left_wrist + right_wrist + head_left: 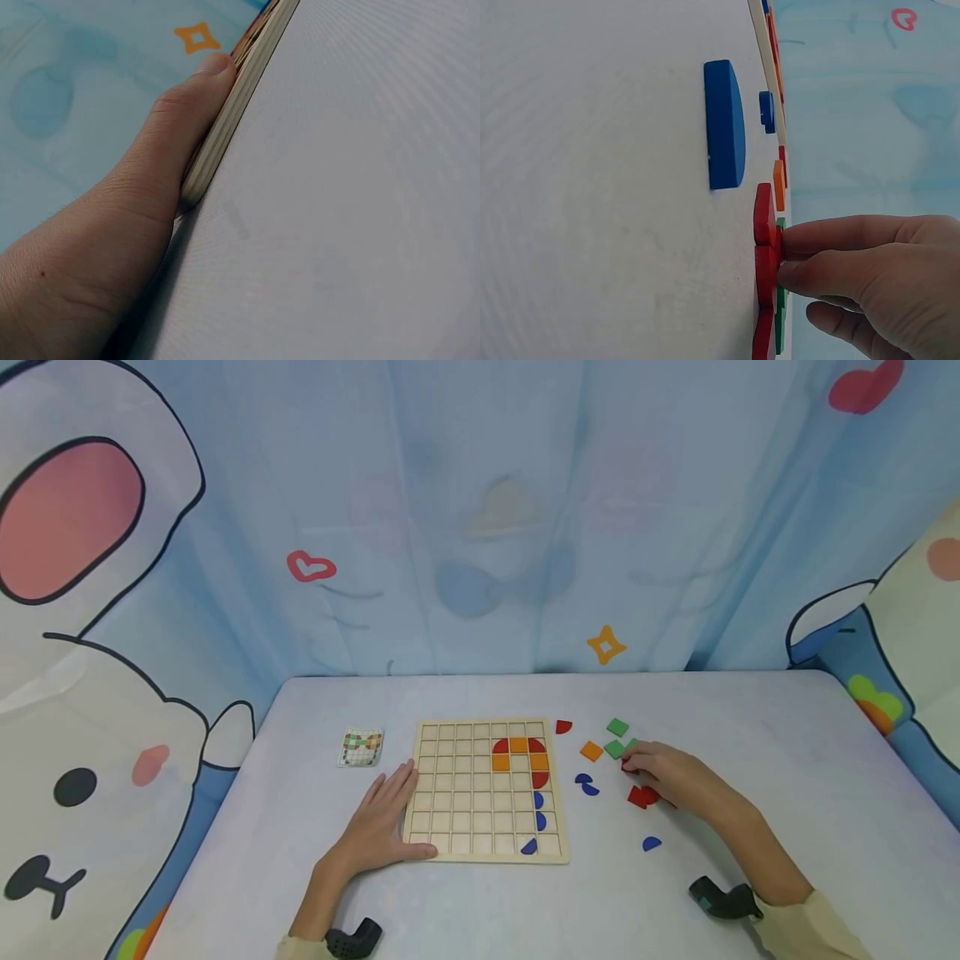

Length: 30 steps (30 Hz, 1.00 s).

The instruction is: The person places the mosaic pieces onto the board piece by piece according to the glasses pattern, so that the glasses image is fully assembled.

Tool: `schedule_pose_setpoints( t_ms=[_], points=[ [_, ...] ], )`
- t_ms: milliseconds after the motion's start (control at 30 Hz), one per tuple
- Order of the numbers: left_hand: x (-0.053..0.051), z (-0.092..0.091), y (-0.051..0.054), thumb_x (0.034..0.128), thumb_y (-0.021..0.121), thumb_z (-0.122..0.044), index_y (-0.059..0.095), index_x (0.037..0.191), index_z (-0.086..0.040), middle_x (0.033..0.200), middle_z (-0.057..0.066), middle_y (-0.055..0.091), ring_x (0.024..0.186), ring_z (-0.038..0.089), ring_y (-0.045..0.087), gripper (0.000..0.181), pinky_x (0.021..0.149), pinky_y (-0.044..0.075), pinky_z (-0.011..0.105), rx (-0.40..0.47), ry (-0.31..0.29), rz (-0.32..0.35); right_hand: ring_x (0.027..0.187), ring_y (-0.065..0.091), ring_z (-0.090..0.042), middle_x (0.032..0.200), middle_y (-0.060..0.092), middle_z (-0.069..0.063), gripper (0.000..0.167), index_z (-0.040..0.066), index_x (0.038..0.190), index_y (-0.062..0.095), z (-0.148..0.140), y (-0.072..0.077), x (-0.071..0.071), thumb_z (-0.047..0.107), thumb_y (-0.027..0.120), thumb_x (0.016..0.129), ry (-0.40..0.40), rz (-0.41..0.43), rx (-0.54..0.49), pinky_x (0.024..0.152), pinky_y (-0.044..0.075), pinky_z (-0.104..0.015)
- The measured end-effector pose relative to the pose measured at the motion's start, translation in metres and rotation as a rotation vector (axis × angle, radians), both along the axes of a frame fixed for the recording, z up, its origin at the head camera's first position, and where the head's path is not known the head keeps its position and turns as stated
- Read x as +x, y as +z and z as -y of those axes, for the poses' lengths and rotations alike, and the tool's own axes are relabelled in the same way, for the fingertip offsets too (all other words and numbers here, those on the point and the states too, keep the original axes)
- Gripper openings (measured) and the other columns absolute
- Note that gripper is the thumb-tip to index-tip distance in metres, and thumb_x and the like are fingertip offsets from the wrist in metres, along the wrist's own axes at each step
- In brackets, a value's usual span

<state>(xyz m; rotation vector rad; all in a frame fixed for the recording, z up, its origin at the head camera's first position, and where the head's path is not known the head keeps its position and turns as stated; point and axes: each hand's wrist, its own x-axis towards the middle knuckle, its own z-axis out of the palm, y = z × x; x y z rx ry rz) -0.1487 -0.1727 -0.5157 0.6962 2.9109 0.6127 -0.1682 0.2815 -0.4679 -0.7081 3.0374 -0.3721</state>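
Observation:
A wooden grid board (453,827) lies on the table, with red, orange and blue pieces in cells on its right side. My left hand (382,818) rests at the board's lower left corner, fingers straight along the left side and thumb on the near edge. In the left wrist view the thumb (169,127) lies against the board's edge (232,112). My right hand (678,781) is right of the board, among loose pieces. Its thumb and index finger pinch a red piece (625,767), mostly hidden by the fingertips. Beside it lie other red pieces (765,274).
Green squares (617,727), an orange square (592,751), a red quarter circle (564,727) and blue half circles (590,790) lie right of the board. Nearer me is another blue half circle (652,843). A patterned card (361,748) sits left of the board. A curtain hangs behind the table.

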Motion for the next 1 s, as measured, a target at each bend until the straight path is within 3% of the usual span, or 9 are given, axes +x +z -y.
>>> schedule_pose_setpoints(
  t_ms=[233, 433, 600, 1000],
  points=[
    [-0.0002, 0.0000, 0.0008, 0.0683, 0.066, -0.075, 0.014, 0.156, -0.008, 0.165, 0.004, 0.009, 0.154, 0.019, 0.009, 0.122, 0.125, 0.008, 0.046, -0.012, -0.001, 0.007, 0.105, 0.064, -0.030, 0.109, 0.067, -0.009, 0.028, 0.009, 0.108, 0.072, 0.0006, -0.0013, 0.0000, 0.005, 0.076, 0.081, -0.005, -0.019, 0.030, 0.084, 0.059, -0.042],
    [0.0001, 0.0002, 0.0002, 0.0686, 0.066, -0.074, 0.015, 0.156, -0.008, 0.165, 0.005, 0.010, 0.153, 0.020, 0.010, 0.121, 0.124, 0.010, 0.047, -0.010, -0.006, -0.014, 0.100, 0.064, -0.026, 0.104, 0.067, -0.007, 0.024, 0.010, 0.103, 0.073, 0.0008, -0.0029, -0.0007, 0.008, 0.078, 0.080, 0.007, -0.052, 0.038, 0.080, 0.060, -0.038],
    [0.0001, 0.0003, 0.0003, 0.0685, 0.067, -0.073, 0.016, 0.156, -0.007, 0.165, 0.005, 0.011, 0.153, 0.020, 0.011, 0.121, 0.124, 0.010, 0.047, 0.000, -0.010, -0.026, 0.101, 0.065, -0.027, 0.105, 0.068, -0.008, 0.023, 0.008, 0.104, 0.074, 0.0020, -0.0030, -0.0010, 0.008, 0.077, 0.081, -0.008, -0.035, 0.043, 0.082, 0.059, -0.039],
    [-0.0002, 0.0005, -0.0003, 0.0688, 0.066, -0.074, 0.015, 0.156, -0.008, 0.165, 0.004, 0.010, 0.153, 0.020, 0.010, 0.121, 0.124, 0.009, 0.046, 0.000, -0.008, -0.015, 0.083, 0.061, -0.016, 0.089, 0.067, 0.000, 0.019, 0.011, 0.096, 0.073, 0.0062, -0.0053, -0.0017, 0.018, 0.079, 0.079, -0.056, -0.012, 0.021, 0.074, 0.059, -0.033]
  ],
)
